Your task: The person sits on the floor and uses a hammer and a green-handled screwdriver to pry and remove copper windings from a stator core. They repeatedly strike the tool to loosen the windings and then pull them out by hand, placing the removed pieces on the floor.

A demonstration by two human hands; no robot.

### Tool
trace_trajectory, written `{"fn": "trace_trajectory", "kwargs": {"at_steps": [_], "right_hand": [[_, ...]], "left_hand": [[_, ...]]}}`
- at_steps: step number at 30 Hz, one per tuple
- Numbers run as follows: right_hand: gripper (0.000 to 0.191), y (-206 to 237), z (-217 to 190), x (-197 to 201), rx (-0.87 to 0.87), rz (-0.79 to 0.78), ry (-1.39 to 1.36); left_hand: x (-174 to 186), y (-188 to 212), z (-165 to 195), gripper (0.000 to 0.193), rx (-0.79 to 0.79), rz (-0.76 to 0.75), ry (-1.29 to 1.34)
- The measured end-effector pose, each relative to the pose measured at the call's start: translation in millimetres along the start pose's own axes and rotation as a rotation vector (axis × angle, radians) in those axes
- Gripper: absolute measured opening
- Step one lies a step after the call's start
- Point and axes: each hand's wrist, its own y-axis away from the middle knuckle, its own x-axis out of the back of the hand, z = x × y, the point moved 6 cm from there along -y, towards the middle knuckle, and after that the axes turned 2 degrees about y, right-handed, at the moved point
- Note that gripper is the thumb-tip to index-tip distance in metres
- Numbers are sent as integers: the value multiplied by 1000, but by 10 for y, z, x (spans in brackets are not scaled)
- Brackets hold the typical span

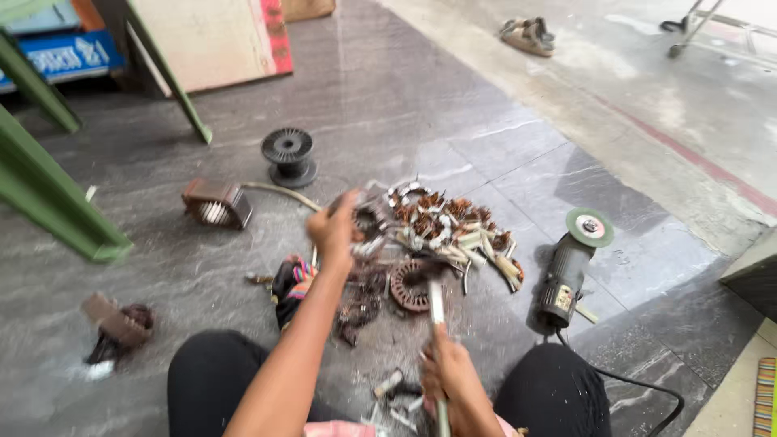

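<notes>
On grey stone floor at frame centre, keep your left hand [333,231] gripping the copper-wound stator ring [409,285] firmly while your right hand [447,374], closed on the thin metal rod [437,306], strikes squarely.

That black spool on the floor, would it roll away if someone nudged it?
Probably not as it sits: the black spool stands on one flat flange, so a nudge would likely slide it. Tipped on its side, its round flanges would probably roll. It looks empty, so it is likely light.
</notes>
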Motion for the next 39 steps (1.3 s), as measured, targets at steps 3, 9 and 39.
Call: {"fn": "trace_trajectory", "kwargs": {"at_steps": [3,9,39], "right_hand": [[51,284,-651,637,124,283,-74],[59,1001,-1499,571,1265,-13,-642],[50,1265,-1601,863,1096,175,-409]], "left_hand": [[255,-63,-45,26,16,42,116],[26,29,-157,30,54,-25,134],[22,177,-276,31,217,-67,248]]}}
